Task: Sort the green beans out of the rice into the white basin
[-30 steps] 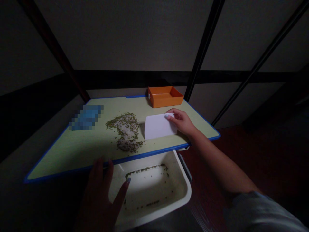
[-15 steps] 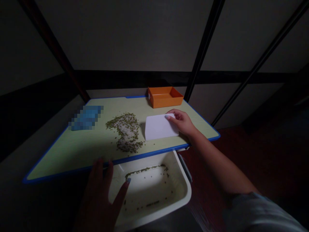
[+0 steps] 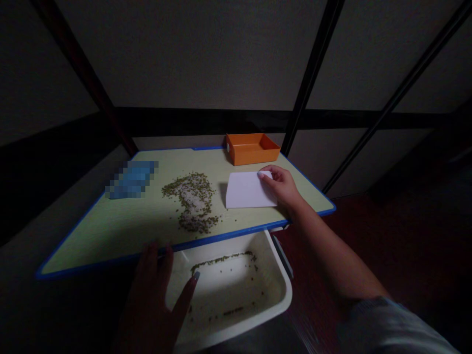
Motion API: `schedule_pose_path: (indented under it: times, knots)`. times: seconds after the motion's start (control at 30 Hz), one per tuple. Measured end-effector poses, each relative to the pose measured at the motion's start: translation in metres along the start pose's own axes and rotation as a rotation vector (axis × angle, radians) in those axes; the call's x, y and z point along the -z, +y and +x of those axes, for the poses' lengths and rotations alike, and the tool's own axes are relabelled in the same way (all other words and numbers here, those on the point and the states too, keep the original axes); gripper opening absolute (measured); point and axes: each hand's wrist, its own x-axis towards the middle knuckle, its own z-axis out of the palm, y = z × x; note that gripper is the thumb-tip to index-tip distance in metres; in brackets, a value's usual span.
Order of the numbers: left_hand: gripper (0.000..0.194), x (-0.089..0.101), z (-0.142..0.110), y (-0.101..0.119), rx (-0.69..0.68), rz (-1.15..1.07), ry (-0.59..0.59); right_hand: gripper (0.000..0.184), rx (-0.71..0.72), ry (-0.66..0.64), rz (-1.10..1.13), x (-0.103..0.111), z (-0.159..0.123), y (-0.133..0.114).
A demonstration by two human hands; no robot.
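Pinched between thumb and fingers of my right hand (image 3: pixel 282 187) is a flat white card (image 3: pixel 249 191) with rounded corners. It stands tilted over the yellow-green tabletop (image 3: pixel 121 221), to the right of a loose heap of green beans and white rice-like grains (image 3: pixel 193 201) and apart from it. In deep shadow, my left hand (image 3: pixel 157 290) straddles the left side of a white basin (image 3: pixel 254 319) below the table's front edge. Its thumb reaches over the basin's inside, its fingers lie toward the table edge. Green beans line the basin's far side, with a few scattered elsewhere.
An orange open box (image 3: pixel 254 156) stands at the table's back right. On the left lies a blue, pixelated item (image 3: pixel 132 179). A blue rim (image 3: pixel 224 236) edges the tabletop. Wall panels (image 3: pixel 202 54) rise behind it, and a dark red floor (image 3: pixel 317 275) shows at right.
My right hand has shifted slightly to the right with the white card, widening the space between it and the grain heap. My left hand and the basin have stayed put.
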Motion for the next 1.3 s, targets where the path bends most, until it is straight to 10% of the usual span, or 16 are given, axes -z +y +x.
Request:
schedule_pose_path:
  times: [1.3]
  knots:
    - [0.079,0.0026,0.0043,0.003,0.016,-0.012,-0.007,0.031,0.159,-0.158,-0.036,-0.0027,0.0074,0.007]
